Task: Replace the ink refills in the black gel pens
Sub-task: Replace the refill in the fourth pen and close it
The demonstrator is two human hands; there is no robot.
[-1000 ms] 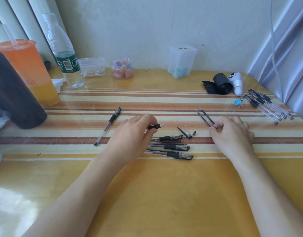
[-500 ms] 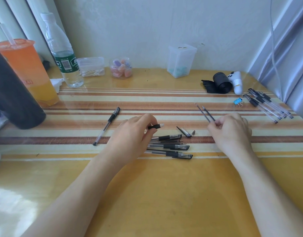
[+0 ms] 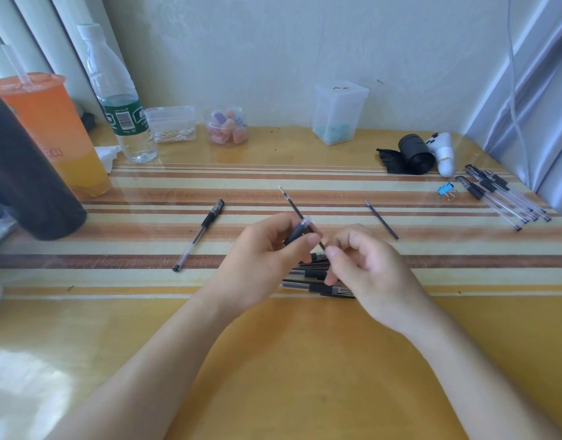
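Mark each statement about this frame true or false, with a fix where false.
1. The left hand holds a pen barrel. True.
2. The right hand is flat on the table. False: it is raised, pinching a refill.
3. One loose refill lies right of the hands. True.
4. The blue clip sits beside the orange drink. False: it lies far right, near the pen pile.

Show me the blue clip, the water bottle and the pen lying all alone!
blue clip point(image 3: 445, 188), head view, on its blue body.
water bottle point(image 3: 122, 117), head view, on the green label.
lone pen point(image 3: 198, 235), head view, on the middle of its clear barrel.
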